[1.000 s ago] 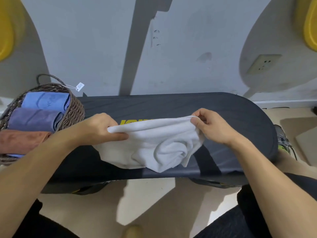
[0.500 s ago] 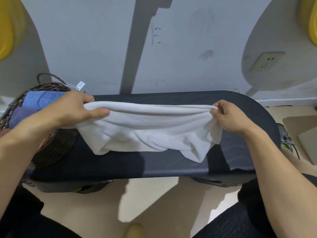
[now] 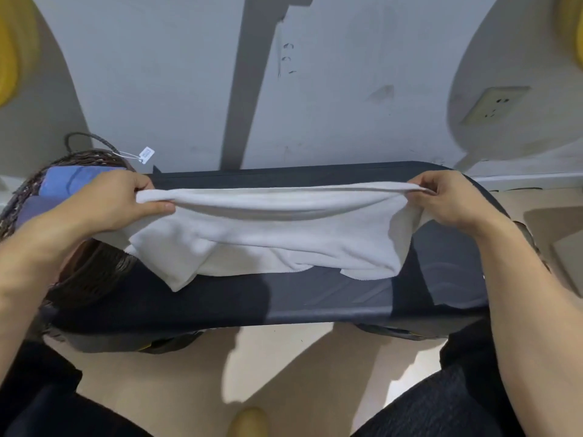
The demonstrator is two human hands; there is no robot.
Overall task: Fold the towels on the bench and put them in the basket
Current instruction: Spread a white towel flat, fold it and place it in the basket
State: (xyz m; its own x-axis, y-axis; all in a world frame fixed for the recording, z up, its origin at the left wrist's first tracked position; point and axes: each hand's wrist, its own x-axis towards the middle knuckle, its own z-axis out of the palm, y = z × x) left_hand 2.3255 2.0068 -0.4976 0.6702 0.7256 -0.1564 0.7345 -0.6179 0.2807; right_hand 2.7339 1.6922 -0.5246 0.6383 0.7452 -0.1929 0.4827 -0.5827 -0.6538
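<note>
A white towel (image 3: 284,234) is stretched wide above the dark bench (image 3: 284,307), its lower edge hanging onto the bench top. My left hand (image 3: 116,200) grips the towel's left top corner and my right hand (image 3: 451,200) pinches the right top corner. The top edge runs almost taut between them. A dark wicker basket (image 3: 91,272) stands at the bench's left end, partly hidden behind my left arm. Folded blue and purple towels (image 3: 69,184) lie inside it.
A grey wall with a socket (image 3: 492,105) rises right behind the bench. Yellow objects (image 3: 12,58) hang at the upper corners. Beige floor (image 3: 284,373) and my dark-trousered legs lie below the bench. A white tag (image 3: 146,154) dangles from the basket handle.
My hands have lifted the towel off the bench and pulled apart, spreading it from a bunched heap into a wide sheet. My left hand now sits over the basket.
</note>
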